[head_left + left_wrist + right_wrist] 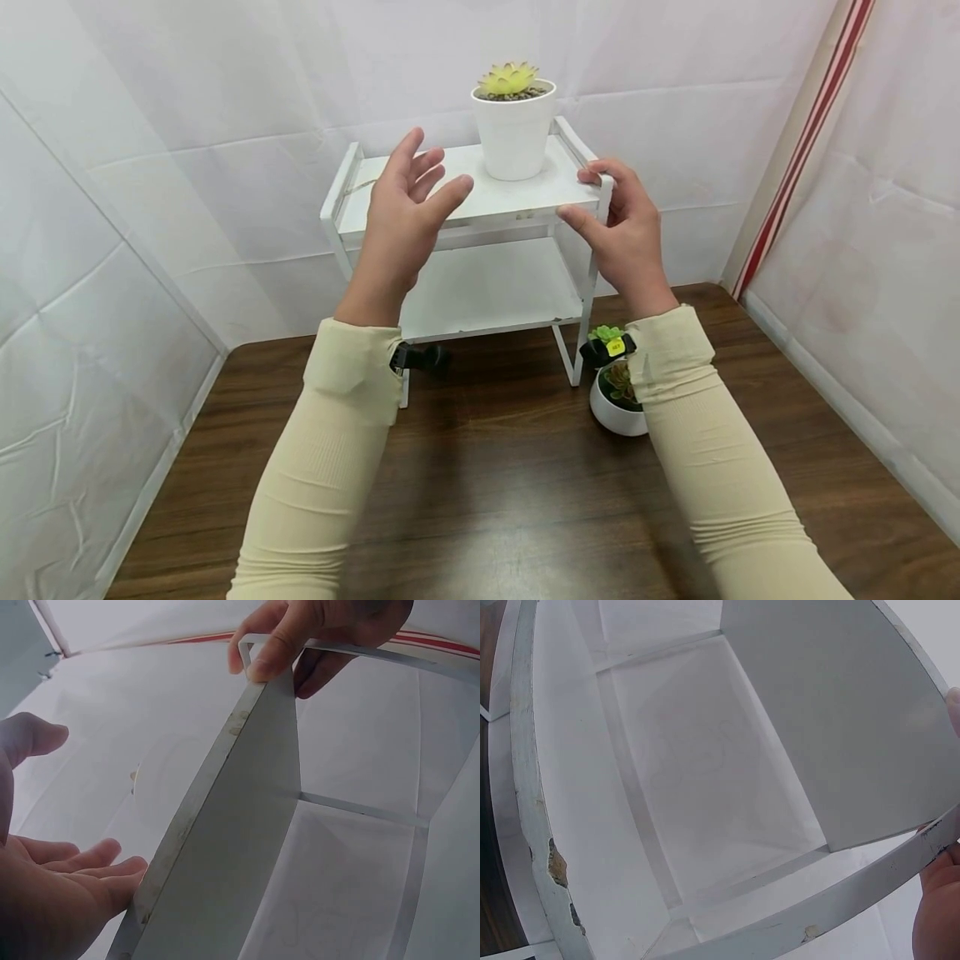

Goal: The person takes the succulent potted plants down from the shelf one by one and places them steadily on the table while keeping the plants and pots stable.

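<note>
A white two-tier shelf rack stands on the wooden table. On its top tier, right of the middle, sits a white pot with a yellow-green succulent. My right hand grips the rack's front right top corner; in the left wrist view its thumb lies on the corner and its fingers go round the side frame. My left hand is raised at the front left of the top tier, fingers spread and holding nothing. The right wrist view shows the rack's underside and only a bit of the right hand.
A low white pot with small succulents stands by the rack's right front leg, partly behind my right wrist. The brown table extends toward me. White cloth walls surround it, with a red-striped strip in the right corner.
</note>
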The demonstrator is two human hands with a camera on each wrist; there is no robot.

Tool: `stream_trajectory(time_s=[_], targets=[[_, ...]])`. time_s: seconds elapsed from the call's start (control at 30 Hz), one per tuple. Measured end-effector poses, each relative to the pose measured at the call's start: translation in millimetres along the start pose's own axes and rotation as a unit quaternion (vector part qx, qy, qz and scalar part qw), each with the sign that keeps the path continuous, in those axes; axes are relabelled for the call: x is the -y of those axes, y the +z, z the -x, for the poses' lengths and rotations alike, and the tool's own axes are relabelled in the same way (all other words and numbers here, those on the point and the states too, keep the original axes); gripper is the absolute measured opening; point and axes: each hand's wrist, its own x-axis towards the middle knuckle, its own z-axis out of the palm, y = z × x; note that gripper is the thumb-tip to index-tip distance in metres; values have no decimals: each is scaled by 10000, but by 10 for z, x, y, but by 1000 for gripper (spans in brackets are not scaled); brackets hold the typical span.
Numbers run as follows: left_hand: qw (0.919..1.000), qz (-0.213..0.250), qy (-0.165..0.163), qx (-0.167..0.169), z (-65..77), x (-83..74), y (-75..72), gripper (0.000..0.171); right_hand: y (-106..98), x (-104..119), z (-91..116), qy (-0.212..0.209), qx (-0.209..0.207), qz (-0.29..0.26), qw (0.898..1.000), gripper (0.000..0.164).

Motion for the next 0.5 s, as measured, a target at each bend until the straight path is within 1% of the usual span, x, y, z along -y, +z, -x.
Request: stream_trajectory(time_s=[0.33,0.5], targets=[[9998,-127,-157,-41,-97,-13,32,84,-5,1,0,32,-14,-32,10000,48],[9992,-200,-326,-97,-151,-15,38,85,1,11,7,18,-16,-78,10000,48]])
